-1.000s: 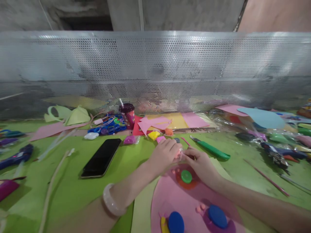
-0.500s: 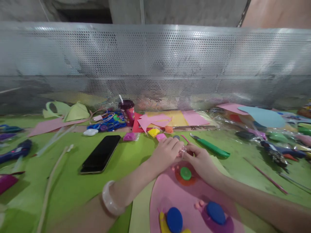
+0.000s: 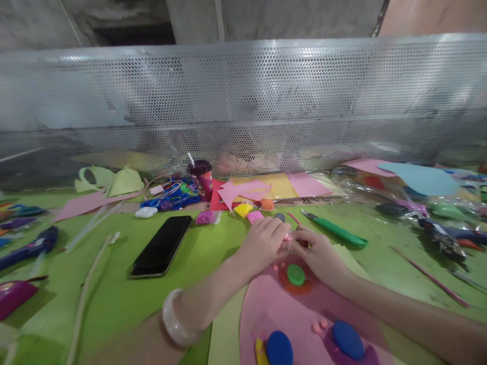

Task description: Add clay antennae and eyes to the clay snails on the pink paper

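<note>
1. Pink clay piece (image 3: 286, 245): a small lump, mostly hidden by fingers. It sits where the two hands meet, over the far edge of the pink paper sheet (image 3: 266, 309).
2. The left hand (image 3: 263, 241) comes in from the lower left with its knuckles up. Its grip is pressed together, the fingertips pinching the pink clay piece from the left.
3. The right hand (image 3: 318, 253) comes in from the lower right. Its grip is also closed, pinching the same piece from the right, so the fingertips of both hands meet around it.
4. The piece lies between the two grips at the fingertips, not in either palm. I cannot tell whether it touches the paper beneath.
5. Just nearer than the hands, on the sheet, a green disc (image 3: 296, 275) sits on an orange clay base (image 3: 291, 289), close beside the right hand.
6. Two blue discs (image 3: 279, 349) lie at the near end of the sheet, well apart from the hands.
7. A white bangle (image 3: 175, 319) circles the left wrist.
8. On the green counter (image 3: 114, 294), a black phone (image 3: 162, 246) lies to the left of the left hand. A green utility knife (image 3: 337, 232) lies just beyond the right hand.
9. A yellow clay lump (image 3: 243, 209) rests beyond the left hand, near a dark cup (image 3: 201, 178) with a straw.
10. A perforated metal screen (image 3: 243, 101) stands along the back of the counter.
</note>
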A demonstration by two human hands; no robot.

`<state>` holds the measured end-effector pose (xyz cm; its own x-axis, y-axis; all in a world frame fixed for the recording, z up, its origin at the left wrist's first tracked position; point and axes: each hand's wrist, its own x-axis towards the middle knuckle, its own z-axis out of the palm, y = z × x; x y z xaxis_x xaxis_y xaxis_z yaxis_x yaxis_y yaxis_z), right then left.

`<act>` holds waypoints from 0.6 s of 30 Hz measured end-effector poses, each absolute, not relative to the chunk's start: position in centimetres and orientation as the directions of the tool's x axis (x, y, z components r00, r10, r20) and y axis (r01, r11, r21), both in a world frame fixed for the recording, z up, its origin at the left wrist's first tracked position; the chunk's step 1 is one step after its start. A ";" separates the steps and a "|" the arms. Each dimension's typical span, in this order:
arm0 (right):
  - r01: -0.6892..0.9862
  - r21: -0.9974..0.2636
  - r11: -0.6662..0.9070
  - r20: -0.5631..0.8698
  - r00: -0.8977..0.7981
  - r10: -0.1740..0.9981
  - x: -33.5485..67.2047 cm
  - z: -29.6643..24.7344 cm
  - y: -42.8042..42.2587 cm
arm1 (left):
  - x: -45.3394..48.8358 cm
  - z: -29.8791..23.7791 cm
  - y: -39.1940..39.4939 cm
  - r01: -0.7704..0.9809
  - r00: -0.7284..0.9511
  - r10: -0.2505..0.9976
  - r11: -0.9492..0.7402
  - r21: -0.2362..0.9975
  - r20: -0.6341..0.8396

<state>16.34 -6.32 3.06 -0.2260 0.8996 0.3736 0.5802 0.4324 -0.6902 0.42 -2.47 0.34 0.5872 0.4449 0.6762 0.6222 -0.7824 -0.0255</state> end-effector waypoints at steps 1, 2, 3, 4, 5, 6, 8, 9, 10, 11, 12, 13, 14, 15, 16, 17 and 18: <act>0.577 -0.689 0.439 0.379 -0.229 0.897 16.3 3.1 -6.4 | 0.5 0.3 -2.5 0.624 0.591 0.452 -0.781 -0.025 0.669; 0.579 -0.687 0.439 0.381 -0.228 0.896 16.3 3.1 -6.4 | 0.6 0.3 -2.6 0.627 0.592 0.461 -0.779 -0.019 0.661; 0.583 -0.686 0.435 0.379 -0.225 0.898 16.3 3.0 -6.4 | 0.6 0.4 -2.6 0.625 0.594 0.467 -0.781 -0.010 0.655; 0.587 -0.687 0.429 0.377 -0.216 0.901 16.4 3.0 -6.3 | 0.7 0.4 -2.6 0.623 0.593 0.472 -0.783 0.000 0.652; 0.586 -0.691 0.423 0.380 -0.204 0.902 16.4 2.8 -6.2 | 0.7 0.4 -2.6 0.623 0.585 0.478 -0.782 0.014 0.655; 0.580 -0.699 0.419 0.385 -0.189 0.903 16.5 2.7 -6.0 | 0.7 0.4 -2.6 0.629 0.571 0.489 -0.777 0.031 0.660; 0.564 -0.715 0.413 0.412 -0.137 0.901 16.9 2.3 -5.5 | 0.7 0.4 -2.5 0.656 0.522 0.522 -0.751 0.075 0.674; 0.556 -0.722 0.411 0.435 -0.098 0.895 17.1 2.1 -5.2 | 0.7 0.5 -2.5 0.670 0.496 0.542 -0.736 0.099 0.678; 0.550 -0.728 0.409 0.458 -0.054 0.887 17.4 1.9 -4.9 | 0.6 0.5 -2.4 0.680 0.476 0.562 -0.723 0.122 0.677; 0.544 -0.737 0.401 0.472 -0.009 0.881 17.7 1.8 -4.6 | 0.5 0.5 -2.2 0.687 0.460 0.579 -0.713 0.143 0.673; 0.536 -0.750 0.388 0.479 0.035 0.877 18.0 1.8 -4.4 | 0.4 0.5 -2.1 0.690 0.445 0.593 -0.705 0.164 0.671; 0.522 -0.769 0.368 0.467 0.067 0.882 18.3 1.8 -4.2 | 0.2 0.5 -1.9 0.695 0.430 0.608 -0.695 0.185 0.668; 0.504 -0.791 0.345 0.445 0.089 0.891 18.5 1.8 -4.1 | 0.0 0.5 -1.7 0.702 0.413 0.625 -0.682 0.205 0.663; 0.486 -0.812 0.324 0.418 0.097 0.903 18.6 1.9 -4.1 | -0.1 0.5 -1.5 0.714 0.393 0.644 -0.664 0.223 0.657; 0.471 -0.828 0.303 0.389 0.094 0.917 18.7 2.0 -4.1 | -0.3 0.5 -1.3 0.731 0.371 0.666 -0.639 0.238 0.648; 0.462 -0.839 0.288 0.362 0.079 0.929 18.6 2.1 -4.2 | -0.4 0.6 -1.2 0.755 0.346 0.689 -0.607 0.247 0.637; 0.459 -0.842 0.283 0.344 0.054 0.937 18.6 2.2 -4.3 | -0.5 0.6 -1.2 0.786 0.317 0.714 -0.566 0.249 0.624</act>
